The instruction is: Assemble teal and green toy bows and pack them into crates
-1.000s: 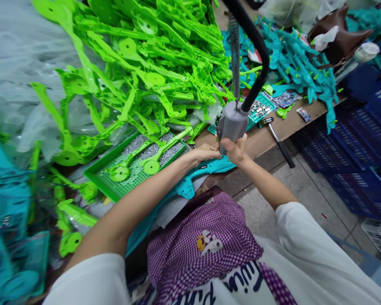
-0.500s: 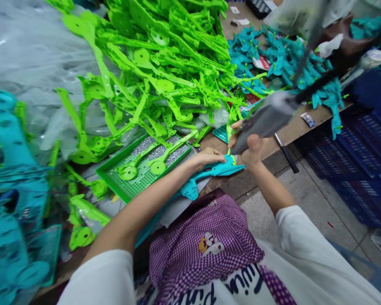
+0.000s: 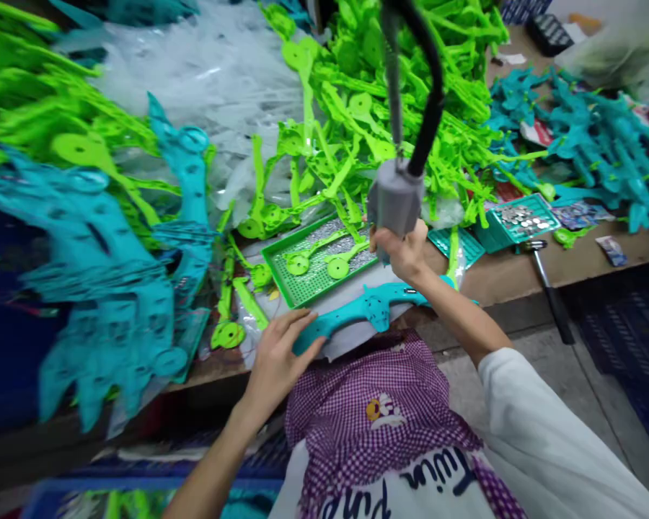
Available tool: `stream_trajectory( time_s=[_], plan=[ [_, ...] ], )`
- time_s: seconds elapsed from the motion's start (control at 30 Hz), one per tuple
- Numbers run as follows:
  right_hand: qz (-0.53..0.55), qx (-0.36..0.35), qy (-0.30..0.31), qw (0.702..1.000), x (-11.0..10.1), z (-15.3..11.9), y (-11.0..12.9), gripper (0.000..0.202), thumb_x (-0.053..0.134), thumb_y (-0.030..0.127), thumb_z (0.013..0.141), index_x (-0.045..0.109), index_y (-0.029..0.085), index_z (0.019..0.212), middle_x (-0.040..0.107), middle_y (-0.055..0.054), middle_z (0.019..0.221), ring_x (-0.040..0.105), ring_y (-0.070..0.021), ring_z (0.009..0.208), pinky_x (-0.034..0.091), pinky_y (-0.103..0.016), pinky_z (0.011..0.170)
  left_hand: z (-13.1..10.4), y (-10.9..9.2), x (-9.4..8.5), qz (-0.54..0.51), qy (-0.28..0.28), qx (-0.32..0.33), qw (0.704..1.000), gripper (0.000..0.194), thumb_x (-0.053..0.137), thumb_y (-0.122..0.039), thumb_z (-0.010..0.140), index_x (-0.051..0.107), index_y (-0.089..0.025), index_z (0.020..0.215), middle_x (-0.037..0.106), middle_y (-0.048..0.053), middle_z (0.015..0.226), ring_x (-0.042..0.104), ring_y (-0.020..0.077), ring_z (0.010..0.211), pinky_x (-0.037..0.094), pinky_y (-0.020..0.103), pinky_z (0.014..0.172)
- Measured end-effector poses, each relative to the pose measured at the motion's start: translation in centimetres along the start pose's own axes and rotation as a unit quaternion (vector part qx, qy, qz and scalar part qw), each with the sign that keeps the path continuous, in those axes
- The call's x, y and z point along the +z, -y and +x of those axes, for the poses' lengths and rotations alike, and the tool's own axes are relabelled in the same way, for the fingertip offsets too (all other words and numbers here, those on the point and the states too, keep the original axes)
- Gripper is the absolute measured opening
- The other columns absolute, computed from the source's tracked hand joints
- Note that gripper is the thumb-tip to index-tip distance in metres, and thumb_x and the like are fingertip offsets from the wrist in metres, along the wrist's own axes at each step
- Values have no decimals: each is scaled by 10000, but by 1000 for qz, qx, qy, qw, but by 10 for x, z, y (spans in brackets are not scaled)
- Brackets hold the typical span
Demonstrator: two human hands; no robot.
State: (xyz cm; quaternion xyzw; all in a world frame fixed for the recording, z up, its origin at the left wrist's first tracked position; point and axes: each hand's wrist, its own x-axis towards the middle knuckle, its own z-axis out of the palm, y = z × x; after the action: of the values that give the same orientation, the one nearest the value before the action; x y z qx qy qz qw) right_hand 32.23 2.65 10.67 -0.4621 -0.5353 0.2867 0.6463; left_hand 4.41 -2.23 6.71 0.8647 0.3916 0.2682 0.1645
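Your right hand point(image 3: 405, 252) is wrapped around a grey electric screwdriver point(image 3: 396, 202), which hangs from a spring and a black cable; any marking on its body can't be read. Its nose points down near the right end of a green perforated tray point(image 3: 282, 277), apart from the part below. Your left hand point(image 3: 278, 353) grasps the left end of the long turquoise plastic part point(image 3: 376, 304), thumb on the near side and fingers on the far side; how firmly, you can't tell from here. That part lies along the near edge of the table, partly on a pale sheet point(image 3: 351, 342), between you and the tray, with its right end passing behind your right forearm.

Across your white shirt point(image 3: 524, 411), dark lettering reads "Twin", with "Pin" below it, the rest cut off or unclear. Your purple checked apron point(image 3: 357, 382) carries a cartoon patch point(image 3: 385, 411).

To the right, a turquoise box point(image 3: 484, 234) holds silvery discs point(image 3: 524, 218). Beside it lies a hammer point(image 3: 544, 277), its black handle jutting past the table edge. The small printed packet point(image 3: 611, 251) and the red-and-white label point(image 3: 537, 134) farther back are too blurred to read.
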Motion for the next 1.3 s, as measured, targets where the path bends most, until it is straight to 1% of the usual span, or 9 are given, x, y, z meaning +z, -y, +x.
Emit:
stream_trajectory(
  time_s=[0.07, 0.13, 0.27, 0.4, 0.57, 0.77, 0.97, 1.13, 1.3],
  plan=[
    [37, -19, 11, 999, 25, 12, -6, 465, 602, 650, 818, 601, 211, 665, 507, 41, 544, 544, -115, 499, 466, -281, 504, -22, 9, 6, 22, -20, -14, 999, 328, 648, -371, 887, 657, -242, 1188, 691, 110, 1169, 638, 286, 1111, 511, 457, 961],
    [64, -29, 19, 997, 49, 25, -13, 481, 581, 662, 824, 610, 206, 672, 508, 43, 543, 532, -104, 477, 451, -274, 489, -31, 11, 14, 34, -25, -23, 999, 335, 652, -369, 882, 662, -244, 1193, 697, 114, 1175, 634, 298, 1128, 487, 477, 981],
    [66, 4, 12, 998, 90, 43, -32, 536, 551, 720, 803, 596, 203, 669, 490, 56, 506, 499, -86, 444, 422, -261, 478, -33, 9, 21, 38, -19, -34, 998, 325, 636, -355, 892, 667, -260, 1201, 716, 99, 1175, 653, 288, 1107, 447, 487, 1012],
    [66, 33, 35, 997, 111, 43, -47, 557, 549, 736, 791, 582, 200, 642, 497, 58, 486, 486, -84, 446, 413, -262, 492, -34, 7, 21, 38, -31, -27, 998, 332, 629, -332, 901, 657, -226, 1214, 718, 110, 1178, 651, 285, 1120, 441, 477, 1024],
    [62, 28, 67, 995, 114, 35, -55, 575, 546, 746, 783, 573, 201, 601, 509, 45, 492, 490, -88, 450, 418, -277, 507, -36, 5, 21, 33, -27, -37, 998, 344, 643, -313, 894, 657, -224, 1225, 711, 110, 1205, 643, 285, 1144, 441, 480, 1039],
    [46, 26, 59, 997, 112, 38, -62, 576, 536, 756, 783, 579, 206, 618, 492, 46, 478, 487, -100, 454, 431, -288, 520, -36, 6, 22, 28, -17, -60, 998, 342, 656, -335, 880, 668, -259, 1213, 717, 97, 1197, 653, 282, 1130, 439, 490, 1043],
    [43, 24, 71, 996, 111, 37, -65, 531, 516, 692, 837, 603, 198, 662, 509, 45, 505, 498, -95, 461, 445, -273, 524, -35, 6, 22, 25, -29, -50, 998, 319, 644, -341, 894, 662, -250, 1199, 721, 90, 1185, 652, 269, 1123, 431, 476, 1039],
    [58, 1, 61, 996, 112, 34, -70, 552, 526, 719, 814, 581, 202, 629, 510, 48, 496, 497, -90, 452, 445, -278, 526, -33, 6, 22, 33, -33, -44, 998, 309, 638, -336, 899, 647, -253, 1197, 720, 84, 1178, 650, 268, 1119, 430, 472, 1032],
    [44, 0, 44, 998, 107, 41, -54, 593, 473, 770, 820, 591, 202, 696, 489, 40, 522, 533, -108, 477, 470, -285, 519, -34, 9, 19, 23, -30, -41, 998, 313, 644, -352, 898, 636, -246, 1193, 690, 101, 1212, 636, 279, 1133, 446, 482, 1028]
  ],
)
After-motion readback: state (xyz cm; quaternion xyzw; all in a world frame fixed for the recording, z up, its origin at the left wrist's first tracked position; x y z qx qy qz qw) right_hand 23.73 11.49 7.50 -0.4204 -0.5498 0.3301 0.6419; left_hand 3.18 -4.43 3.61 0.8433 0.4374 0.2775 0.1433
